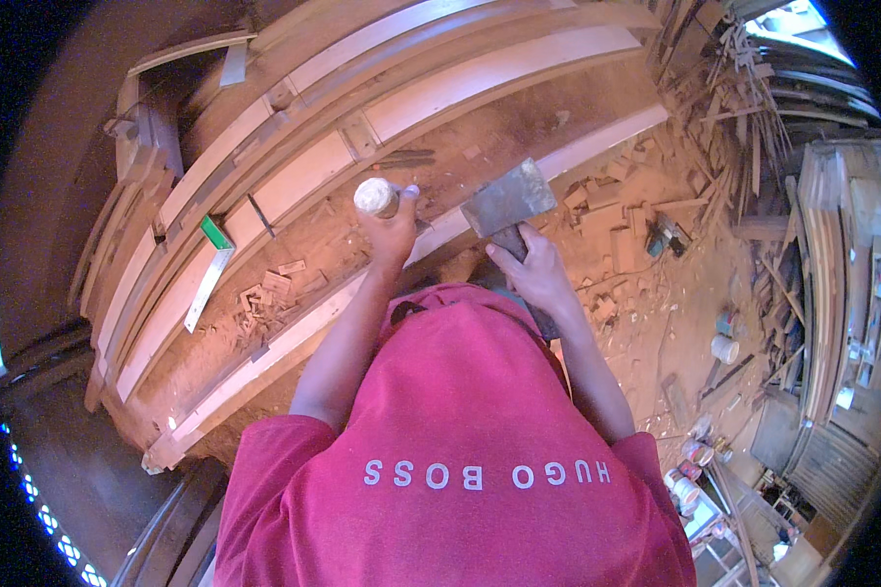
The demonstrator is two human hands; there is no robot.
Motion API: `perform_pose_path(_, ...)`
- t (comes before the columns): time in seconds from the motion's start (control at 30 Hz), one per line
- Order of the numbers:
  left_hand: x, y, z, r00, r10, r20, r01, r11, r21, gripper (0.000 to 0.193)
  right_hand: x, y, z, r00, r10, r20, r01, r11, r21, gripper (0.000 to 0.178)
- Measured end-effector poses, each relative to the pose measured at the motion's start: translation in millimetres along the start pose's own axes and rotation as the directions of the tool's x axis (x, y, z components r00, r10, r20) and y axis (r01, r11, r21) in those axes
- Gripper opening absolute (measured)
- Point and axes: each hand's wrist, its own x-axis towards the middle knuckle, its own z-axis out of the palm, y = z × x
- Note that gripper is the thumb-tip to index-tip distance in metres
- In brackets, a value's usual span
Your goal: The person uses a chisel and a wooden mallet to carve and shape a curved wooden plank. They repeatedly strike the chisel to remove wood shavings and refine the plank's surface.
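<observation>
- Left hand (392, 233) is gripping a round-topped handle (375, 196) by the near beam (442, 232).
- Right hand (540, 276) is gripping a mallet (509, 199) above it; sloppy aim is risking bruised knuckles.

The person wears a T-shirt (460, 401) of strong red colour, near to crimson, with soft folds in the cloth. The left sleeve (279, 450) and the right sleeve (648, 472) are short, of this same red. One row of pale, widely spaced capital letters (473, 475) crosses the fabric, upside down in this view. Left hand (394, 231) and right hand (538, 272) are bare.
</observation>
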Motion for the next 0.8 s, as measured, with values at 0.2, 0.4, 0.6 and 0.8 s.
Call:
perform_pose_path(0.2, 1, -22, -2, 0.994, 0.105, -0.016, -0.105, 0.994, -0.010, 0.024, -6, -4, -1, 1.000, -0.016, -0.009, 0.017, 0.999, 0.029, 0.035)
perform_pose_path(0.4, -7, -19, -1, 0.999, -0.044, -0.001, 0.044, 0.994, -0.103, 0.018, -9, -13, -2, 0.999, -0.033, 0.006, 0.033, 0.999, 0.000, 0.034)
perform_pose_path(0.6, -7, -8, -1, 0.996, 0.075, 0.050, -0.072, 0.996, -0.060, 0.014, -8, -16, 1, 0.991, -0.131, -0.001, 0.131, 0.990, -0.046, 0.033)
perform_pose_path(0.8, -13, 3, 14, 0.999, 0.007, 0.032, -0.009, 0.998, 0.065, 0.023, -16, -50, -14, 0.979, -0.203, -0.012, 0.202, 0.979, -0.040, 0.035)
